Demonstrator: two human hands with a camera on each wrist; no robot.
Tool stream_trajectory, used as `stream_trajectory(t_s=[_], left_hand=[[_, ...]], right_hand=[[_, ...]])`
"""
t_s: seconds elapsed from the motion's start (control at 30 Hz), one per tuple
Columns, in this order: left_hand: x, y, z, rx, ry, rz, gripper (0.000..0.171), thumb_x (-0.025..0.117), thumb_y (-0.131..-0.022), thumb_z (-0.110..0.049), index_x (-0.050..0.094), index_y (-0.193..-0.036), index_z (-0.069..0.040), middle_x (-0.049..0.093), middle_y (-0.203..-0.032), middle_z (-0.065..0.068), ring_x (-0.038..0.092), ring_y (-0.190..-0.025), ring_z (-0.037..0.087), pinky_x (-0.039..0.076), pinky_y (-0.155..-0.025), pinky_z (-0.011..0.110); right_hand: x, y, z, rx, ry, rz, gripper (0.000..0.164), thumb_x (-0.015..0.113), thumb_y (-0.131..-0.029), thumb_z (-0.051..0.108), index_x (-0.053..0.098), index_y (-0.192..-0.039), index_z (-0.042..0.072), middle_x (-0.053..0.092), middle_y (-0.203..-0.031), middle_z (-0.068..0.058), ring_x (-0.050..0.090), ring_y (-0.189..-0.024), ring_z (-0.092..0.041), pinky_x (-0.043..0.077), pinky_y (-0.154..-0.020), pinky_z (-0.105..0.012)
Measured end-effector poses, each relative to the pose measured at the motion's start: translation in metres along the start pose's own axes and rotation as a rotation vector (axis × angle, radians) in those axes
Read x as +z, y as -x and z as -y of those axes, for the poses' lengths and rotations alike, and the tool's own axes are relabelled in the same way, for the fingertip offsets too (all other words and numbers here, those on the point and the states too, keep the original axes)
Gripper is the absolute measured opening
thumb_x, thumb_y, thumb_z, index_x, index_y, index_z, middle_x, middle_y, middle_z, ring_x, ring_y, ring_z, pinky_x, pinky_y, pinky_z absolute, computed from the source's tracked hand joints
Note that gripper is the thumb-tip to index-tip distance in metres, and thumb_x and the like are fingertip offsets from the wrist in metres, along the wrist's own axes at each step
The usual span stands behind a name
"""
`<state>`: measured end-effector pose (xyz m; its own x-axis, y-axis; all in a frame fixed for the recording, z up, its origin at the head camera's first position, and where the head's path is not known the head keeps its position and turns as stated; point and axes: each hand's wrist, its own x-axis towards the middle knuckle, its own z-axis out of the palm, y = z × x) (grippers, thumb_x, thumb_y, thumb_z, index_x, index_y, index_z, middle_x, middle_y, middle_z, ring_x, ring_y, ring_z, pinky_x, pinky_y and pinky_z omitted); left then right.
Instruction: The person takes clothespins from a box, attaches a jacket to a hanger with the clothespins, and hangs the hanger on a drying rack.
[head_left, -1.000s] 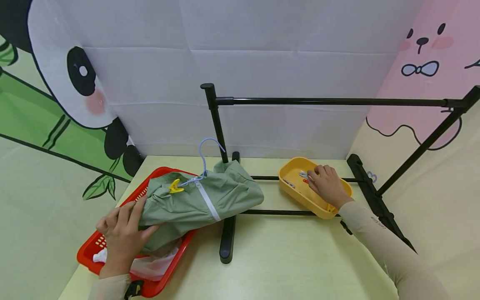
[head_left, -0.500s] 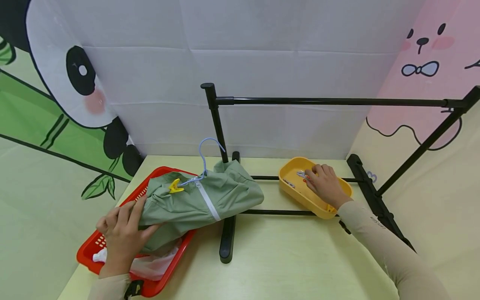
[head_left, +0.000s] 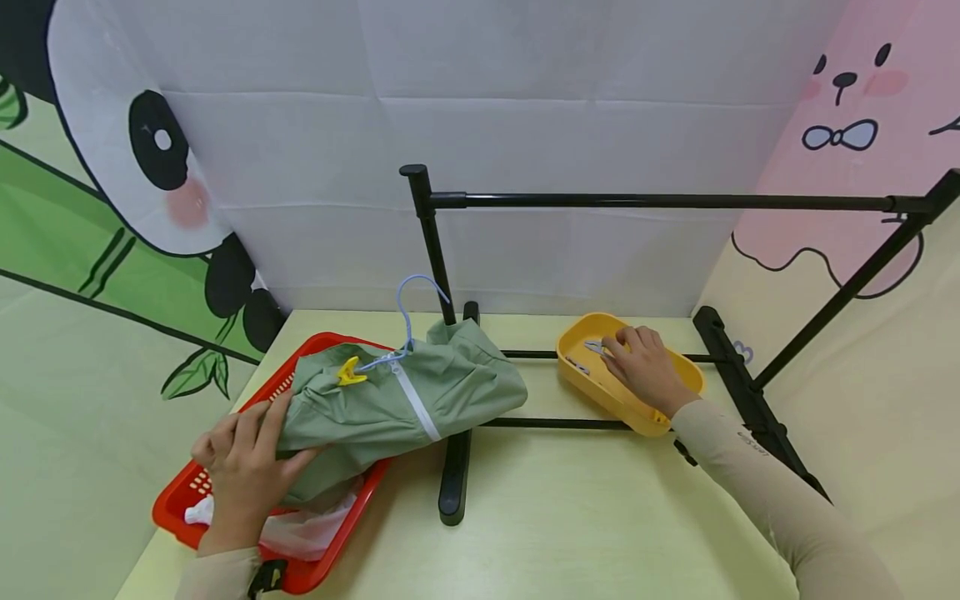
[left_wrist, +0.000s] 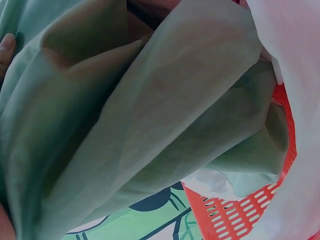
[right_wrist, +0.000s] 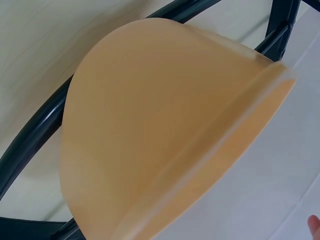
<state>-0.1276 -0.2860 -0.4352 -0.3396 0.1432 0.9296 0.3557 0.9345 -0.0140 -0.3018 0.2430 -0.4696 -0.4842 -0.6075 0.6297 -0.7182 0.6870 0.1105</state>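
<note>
Head view first: a green jacket [head_left: 420, 400] is lying mostly over a red basket [head_left: 303, 577], with its right end hanging out past the rim and across the left foot of a black rack [head_left: 660, 202]. A blue hanger [head_left: 407, 321] is in it, hook poking out of the top, and a yellow clip [head_left: 350, 372] sits on the cloth by the hanger's end. The left hand [head_left: 243, 458] has the jacket's near end between thumb and fingers, thumb well out to the side, fingers slightly spread. Over on the other side, the right hand [head_left: 645, 367] is down in a yellow tray [head_left: 603, 400] resting across the rack's lower bars. Those fingers are bent and bunched close together, and a small grey clip [head_left: 593, 347] sticks out at the tips; can't tell if they're really pinching it. Another clip [head_left: 577, 365] lies nearby in the tray. Left wrist cam is mostly green folds plus some white cloth [left_wrist: 295, 125]; right wrist is basically tray, with one fingertip in the corner.
</note>
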Motion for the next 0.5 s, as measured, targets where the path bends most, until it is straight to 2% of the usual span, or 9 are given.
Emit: stream_trajectory(t_s=[0.1, 0.2, 0.27, 0.37, 0.4, 0.5], left_hand=[[0.0, 0.0, 0.0004, 0.001, -0.001, 0.002, 0.066, 0.048, -0.096, -0.062, 0.064, -0.122, -0.003, 0.057, -0.099, 0.026, 0.04, -0.09, 0.043, 0.013, -0.071, 0.057], [0.0001, -0.0001, 0.0006, 0.002, -0.004, 0.002, 0.066, 0.048, -0.096, -0.061, 0.064, -0.122, -0.003, 0.057, -0.1, 0.026, 0.04, -0.09, 0.043, 0.013, -0.071, 0.057], [-0.0001, -0.0002, 0.0007, 0.003, -0.005, 0.004, 0.065, 0.047, -0.096, -0.061, 0.064, -0.122, -0.003, 0.057, -0.1, 0.026, 0.04, -0.09, 0.043, 0.013, -0.071, 0.057], [-0.0002, -0.0003, 0.0009, 0.004, -0.004, 0.006, 0.065, 0.047, -0.097, -0.061, 0.064, -0.122, -0.003, 0.057, -0.1, 0.026, 0.04, -0.09, 0.043, 0.013, -0.072, 0.056], [-0.0002, -0.0003, 0.001, 0.005, -0.004, 0.006, 0.065, 0.047, -0.096, -0.061, 0.064, -0.122, -0.003, 0.057, -0.1, 0.025, 0.04, -0.09, 0.043, 0.013, -0.071, 0.056], [-0.0002, -0.0003, 0.001, 0.005, -0.001, 0.005, 0.065, 0.047, -0.096, -0.061, 0.064, -0.122, -0.003, 0.057, -0.099, 0.025, 0.04, -0.089, 0.043, 0.013, -0.072, 0.057]], right_hand=[[0.0001, -0.0012, 0.0017, -0.004, -0.005, -0.004, 0.028, 0.072, -0.088, 0.014, 0.06, -0.11, 0.002, 0.054, -0.097, -0.022, 0.046, -0.081, -0.038, 0.041, -0.078, -0.052], [0.001, -0.0016, 0.0033, -0.009, -0.016, -0.011, 0.024, 0.058, -0.101, 0.025, 0.059, -0.11, 0.002, 0.054, -0.096, -0.022, 0.046, -0.081, -0.038, 0.042, -0.077, -0.052], [0.0019, -0.0016, 0.0043, -0.012, -0.026, -0.018, 0.034, 0.044, -0.107, 0.033, 0.059, -0.11, 0.002, 0.054, -0.096, -0.022, 0.046, -0.081, -0.038, 0.041, -0.076, -0.052], [0.0022, -0.0026, 0.006, -0.016, -0.039, -0.03, 0.047, 0.03, -0.109, 0.039, 0.06, -0.109, 0.002, 0.054, -0.096, -0.022, 0.046, -0.08, -0.039, 0.041, -0.076, -0.052], [0.0018, -0.0032, 0.0066, -0.017, -0.042, -0.031, 0.047, 0.031, -0.109, 0.039, 0.06, -0.109, 0.002, 0.054, -0.096, -0.022, 0.046, -0.081, -0.039, 0.041, -0.077, -0.052], [-0.0001, -0.0053, 0.0091, -0.02, -0.05, -0.024, 0.027, 0.051, -0.105, 0.028, 0.059, -0.109, 0.002, 0.054, -0.097, -0.022, 0.047, -0.082, -0.039, 0.041, -0.078, -0.051]])
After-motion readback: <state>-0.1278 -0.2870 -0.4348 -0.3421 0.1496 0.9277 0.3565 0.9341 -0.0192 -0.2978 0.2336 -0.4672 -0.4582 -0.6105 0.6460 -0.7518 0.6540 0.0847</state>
